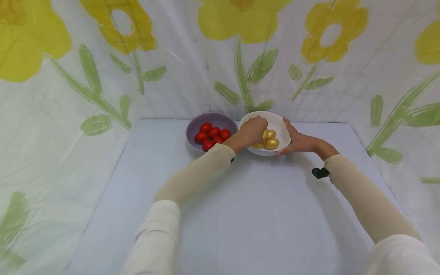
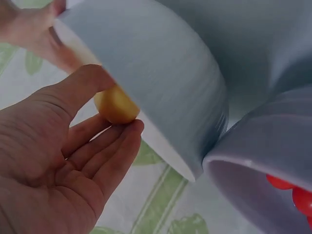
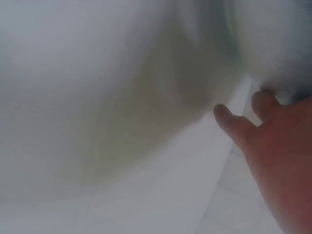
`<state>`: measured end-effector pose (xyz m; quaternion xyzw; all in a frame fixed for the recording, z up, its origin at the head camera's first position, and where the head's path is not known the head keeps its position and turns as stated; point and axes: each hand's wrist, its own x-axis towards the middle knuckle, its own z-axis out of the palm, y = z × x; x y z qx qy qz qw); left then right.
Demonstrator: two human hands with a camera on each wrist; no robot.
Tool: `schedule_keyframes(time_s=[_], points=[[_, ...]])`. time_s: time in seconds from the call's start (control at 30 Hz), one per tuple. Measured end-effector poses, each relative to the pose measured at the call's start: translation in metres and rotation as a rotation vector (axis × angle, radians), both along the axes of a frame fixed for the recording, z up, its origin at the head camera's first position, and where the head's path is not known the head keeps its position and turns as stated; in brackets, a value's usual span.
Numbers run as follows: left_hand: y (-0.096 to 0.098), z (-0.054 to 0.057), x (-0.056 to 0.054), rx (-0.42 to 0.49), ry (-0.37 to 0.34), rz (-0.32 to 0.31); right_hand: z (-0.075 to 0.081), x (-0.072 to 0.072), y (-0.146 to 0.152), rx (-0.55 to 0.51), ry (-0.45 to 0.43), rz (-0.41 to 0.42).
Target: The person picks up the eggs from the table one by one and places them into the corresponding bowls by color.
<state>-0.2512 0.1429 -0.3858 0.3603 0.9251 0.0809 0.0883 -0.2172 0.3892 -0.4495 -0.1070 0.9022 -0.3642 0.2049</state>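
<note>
My left hand (image 1: 254, 130) reaches into the white bowl (image 1: 283, 133) from its left side. A golden egg (image 2: 117, 105) is pinched between its thumb and fingers, beside the rim in the left wrist view. More golden eggs (image 1: 271, 143) lie in the same bowl, partly hidden by that hand. At the bowl's right side, my right hand (image 1: 300, 142) holds it, fingers at the rim and thumb low on the outer wall. The right wrist view is blurred, with the right hand (image 3: 282, 156) at its right edge below the bowl's wall.
A purple bowl (image 1: 191, 131) with several red eggs (image 1: 214, 132) stands just left of the white one, their rims close together. Both sit at the back of the pale table (image 1: 240, 210), before a curtain (image 1: 185, 80) printed with yellow flowers.
</note>
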Motion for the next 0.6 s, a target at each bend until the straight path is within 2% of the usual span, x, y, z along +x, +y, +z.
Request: schedule_keyframes(time_s=[0.17, 0.43, 0.6], points=[[0.014, -0.013, -0.002, -0.088, 0.018, 0.04, -0.002, 0.002, -0.002, -0.002, -0.002, 0.006], [0.024, -0.02, 0.005, -0.123, 0.049, 0.076, -0.003, 0.002, -0.003, 0.011, 0.006, 0.011], [0.028, -0.028, 0.009, -0.151, 0.121, 0.031, 0.001, 0.002, -0.002, 0.011, 0.007, 0.0]])
